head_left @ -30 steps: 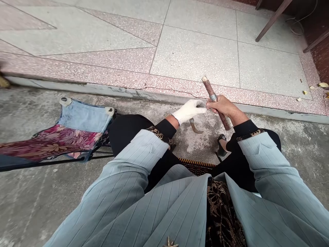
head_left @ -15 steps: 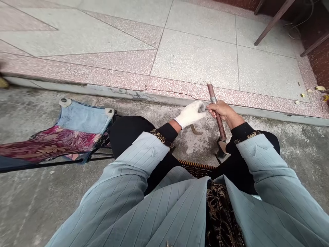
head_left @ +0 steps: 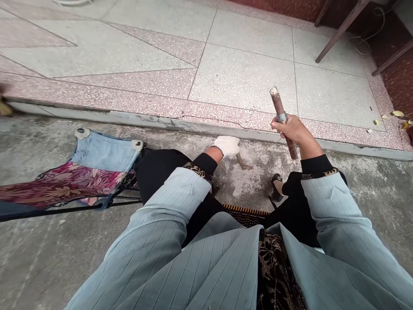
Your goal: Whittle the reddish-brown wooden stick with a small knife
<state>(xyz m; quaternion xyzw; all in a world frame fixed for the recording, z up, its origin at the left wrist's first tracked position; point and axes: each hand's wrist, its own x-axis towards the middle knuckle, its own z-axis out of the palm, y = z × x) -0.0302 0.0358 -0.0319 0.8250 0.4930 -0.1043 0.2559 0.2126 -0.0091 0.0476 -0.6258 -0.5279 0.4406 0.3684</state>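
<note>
Terrazzo step (head_left: pixel 245 77) meets concrete (head_left: pixel 80 254) below stick (head_left: pixel 277 103).

My bare right hand (head_left: pixel 293 128) grips a brown stick (head_left: pixel 277 104) wound with silvery wire (head_left: pixel 282 117), its pale cut end toward eleven o'clock. From under my white-gloved left hand (head_left: pixel 227 146) a curved brown piece (head_left: pixel 240 162) shows toward four; whether I grip it, I can't tell. A folding chair (head_left: pixel 97 148) stands at nine, a tiled step (head_left: pixel 245 71) at twelve.
</note>
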